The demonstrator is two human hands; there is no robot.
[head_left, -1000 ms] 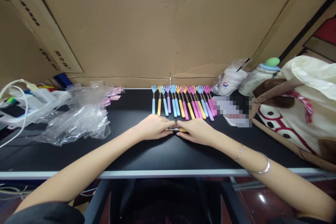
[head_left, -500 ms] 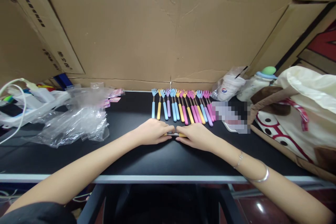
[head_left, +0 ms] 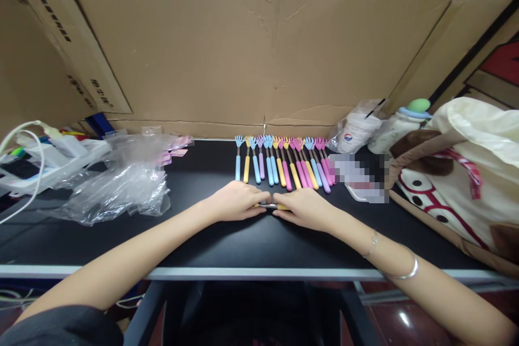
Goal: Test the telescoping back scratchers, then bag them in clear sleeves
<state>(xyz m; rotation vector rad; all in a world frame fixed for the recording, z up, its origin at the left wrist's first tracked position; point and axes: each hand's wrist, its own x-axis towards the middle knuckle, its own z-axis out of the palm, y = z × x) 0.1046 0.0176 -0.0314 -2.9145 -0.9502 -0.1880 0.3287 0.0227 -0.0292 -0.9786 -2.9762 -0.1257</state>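
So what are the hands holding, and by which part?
The left hand and right hand grip a yellow stick on either side of its metallic shaft, its ends hidden.

Workspace, desk (head_left: 227,248), cardboard panels (head_left: 203,38), power strip (head_left: 73,163)

The left hand (head_left: 240,203) and right hand (head_left: 305,208) hide the ends of the metal-shafted stick (head_left: 268,206), pixelation masks a flat item (head_left: 353,193), and the right edge crops the cream bag (head_left: 492,178).
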